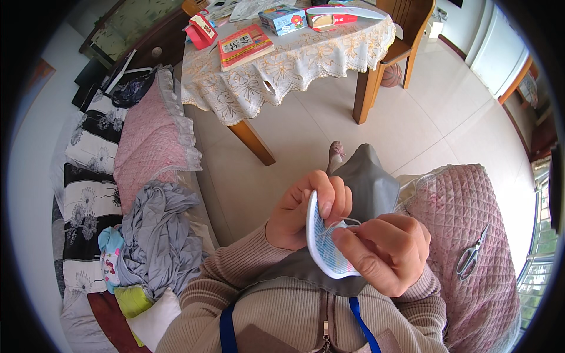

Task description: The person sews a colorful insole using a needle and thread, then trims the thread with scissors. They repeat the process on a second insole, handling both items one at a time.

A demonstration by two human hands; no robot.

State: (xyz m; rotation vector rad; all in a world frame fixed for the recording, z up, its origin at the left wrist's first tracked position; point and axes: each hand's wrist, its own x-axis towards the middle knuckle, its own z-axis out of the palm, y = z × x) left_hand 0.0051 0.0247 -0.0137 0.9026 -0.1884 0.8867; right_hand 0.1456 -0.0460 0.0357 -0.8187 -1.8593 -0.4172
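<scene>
My left hand [304, 212] grips a stitched insole [324, 247] by its upper end, fingers over the far face. The insole has a white bound rim and a blue patterned face with some pink near its lower end. My right hand [384, 251] is in front of it, thumb and forefinger pinched together at its right side. A loop of white thread [348, 219] runs between the insole and these fingertips. Whether a needle is between them is hidden. Below the hands a grey apron [366, 181] covers my lap.
Scissors [470, 258] lie on the pink quilted cover [459, 207] at my right. Ahead stands a table with a lace-patterned cloth [304, 53], bearing a red book [245, 46] and a blue box [282, 20]. A sofa with crumpled grey cloth [159, 234] is at left. A basketball [391, 76] rests under a chair.
</scene>
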